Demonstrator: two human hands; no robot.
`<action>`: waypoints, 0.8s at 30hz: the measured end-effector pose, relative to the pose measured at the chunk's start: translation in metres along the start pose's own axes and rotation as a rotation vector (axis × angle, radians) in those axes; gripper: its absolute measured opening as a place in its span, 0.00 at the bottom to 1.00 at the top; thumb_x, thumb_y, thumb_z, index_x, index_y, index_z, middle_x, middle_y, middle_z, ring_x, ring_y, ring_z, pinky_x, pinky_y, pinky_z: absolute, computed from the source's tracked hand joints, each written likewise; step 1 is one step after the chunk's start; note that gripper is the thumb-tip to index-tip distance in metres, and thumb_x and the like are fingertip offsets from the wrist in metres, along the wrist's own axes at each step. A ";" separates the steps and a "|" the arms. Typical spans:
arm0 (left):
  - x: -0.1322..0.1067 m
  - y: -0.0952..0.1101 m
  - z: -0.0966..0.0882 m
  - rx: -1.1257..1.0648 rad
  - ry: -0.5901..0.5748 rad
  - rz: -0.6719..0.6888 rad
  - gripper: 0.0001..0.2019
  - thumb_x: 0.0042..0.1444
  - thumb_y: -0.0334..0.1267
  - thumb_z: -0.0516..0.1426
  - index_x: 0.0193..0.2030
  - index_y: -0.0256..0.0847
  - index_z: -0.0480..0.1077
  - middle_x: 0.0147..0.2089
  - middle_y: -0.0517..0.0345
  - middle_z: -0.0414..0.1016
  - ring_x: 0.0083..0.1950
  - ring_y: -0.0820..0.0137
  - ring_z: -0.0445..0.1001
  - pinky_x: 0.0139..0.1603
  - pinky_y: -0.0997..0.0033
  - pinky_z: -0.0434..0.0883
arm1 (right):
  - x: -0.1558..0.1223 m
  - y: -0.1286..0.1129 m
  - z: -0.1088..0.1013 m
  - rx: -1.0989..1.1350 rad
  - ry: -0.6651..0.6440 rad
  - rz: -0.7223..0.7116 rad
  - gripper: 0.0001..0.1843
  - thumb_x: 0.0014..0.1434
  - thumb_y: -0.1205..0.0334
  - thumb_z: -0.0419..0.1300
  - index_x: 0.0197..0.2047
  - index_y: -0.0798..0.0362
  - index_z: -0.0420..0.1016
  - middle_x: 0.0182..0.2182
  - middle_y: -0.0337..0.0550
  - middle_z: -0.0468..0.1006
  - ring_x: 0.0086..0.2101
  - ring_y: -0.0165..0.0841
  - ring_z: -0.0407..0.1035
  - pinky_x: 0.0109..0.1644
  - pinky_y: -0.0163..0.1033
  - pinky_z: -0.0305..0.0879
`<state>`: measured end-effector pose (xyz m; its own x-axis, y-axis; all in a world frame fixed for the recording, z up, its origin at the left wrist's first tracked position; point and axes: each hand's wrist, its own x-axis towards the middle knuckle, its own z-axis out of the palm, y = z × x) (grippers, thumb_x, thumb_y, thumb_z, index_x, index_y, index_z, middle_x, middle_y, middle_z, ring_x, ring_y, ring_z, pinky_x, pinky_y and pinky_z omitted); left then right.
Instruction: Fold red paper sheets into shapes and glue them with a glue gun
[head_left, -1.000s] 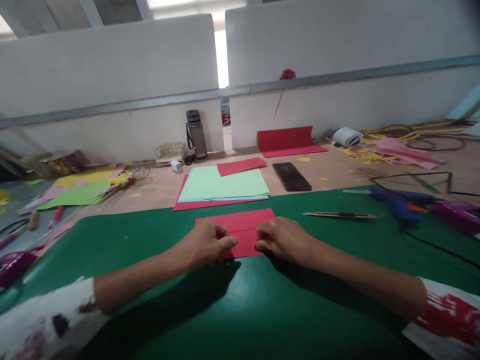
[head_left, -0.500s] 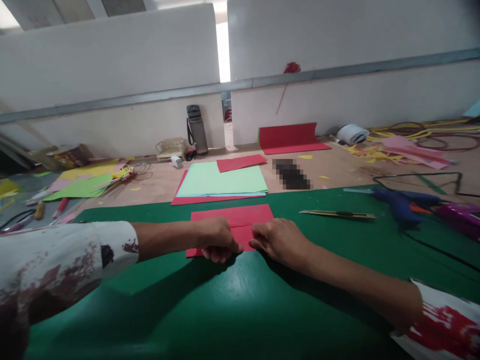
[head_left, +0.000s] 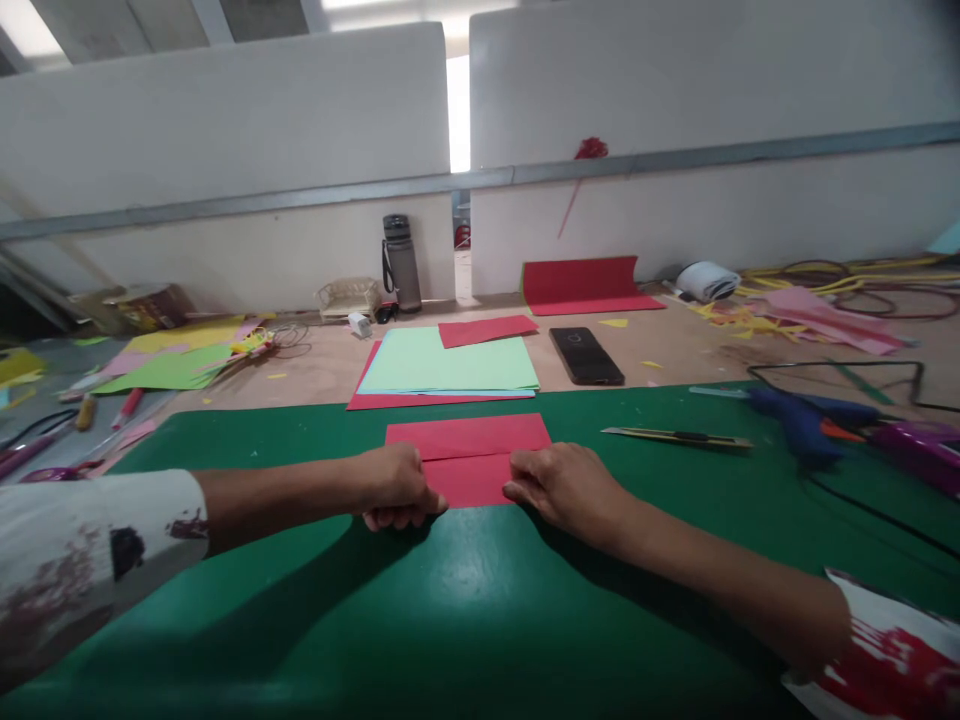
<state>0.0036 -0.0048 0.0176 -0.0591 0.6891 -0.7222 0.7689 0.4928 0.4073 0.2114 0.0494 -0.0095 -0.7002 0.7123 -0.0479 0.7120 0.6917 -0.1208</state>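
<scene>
A folded sheet of red paper [head_left: 469, 480] lies on the green cutting mat [head_left: 465, 620], a horizontal edge running across its middle. My left hand [head_left: 397, 488] is closed at the paper's near left corner, thumb on the near edge. At the right end, my right hand [head_left: 559, 490] pinches the near edge with fingers curled. Both hands partly cover the paper. To the right of my right hand lies a utility knife [head_left: 679, 437], its blade pointing left.
Behind the mat lie stacked pale green sheets [head_left: 450, 362], a phone [head_left: 586, 356] and a folded red card [head_left: 589, 287]. A dark bottle [head_left: 403, 265] stands against the wall. A blue glue gun [head_left: 799, 415] with a cord is at right; coloured paper scraps [head_left: 169, 368] lie left.
My left hand has slid left along the paper's near edge, uncovering more of the red sheet. My right hand stays at the right end. The view has shifted slightly.
</scene>
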 end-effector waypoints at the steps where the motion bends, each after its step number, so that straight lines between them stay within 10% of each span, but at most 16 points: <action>1: 0.000 -0.004 0.000 -0.006 0.005 0.007 0.19 0.48 0.47 0.61 0.14 0.38 0.65 0.10 0.65 0.59 0.11 0.78 0.55 0.14 0.75 0.57 | 0.000 0.000 0.000 0.005 0.005 0.002 0.12 0.59 0.55 0.56 0.29 0.53 0.73 0.26 0.45 0.79 0.29 0.35 0.71 0.27 0.36 0.43; 24: -0.013 -0.077 -0.018 -0.089 0.027 0.004 0.20 0.42 0.56 0.59 0.16 0.40 0.67 0.08 0.67 0.52 0.12 0.77 0.50 0.14 0.74 0.58 | -0.003 -0.003 -0.004 0.024 0.000 0.010 0.12 0.59 0.57 0.56 0.27 0.53 0.71 0.24 0.43 0.77 0.26 0.31 0.67 0.26 0.35 0.43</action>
<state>-0.0660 -0.0418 0.0057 -0.0742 0.7049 -0.7054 0.7097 0.5343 0.4592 0.2121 0.0455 -0.0047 -0.6934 0.7188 -0.0496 0.7172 0.6819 -0.1439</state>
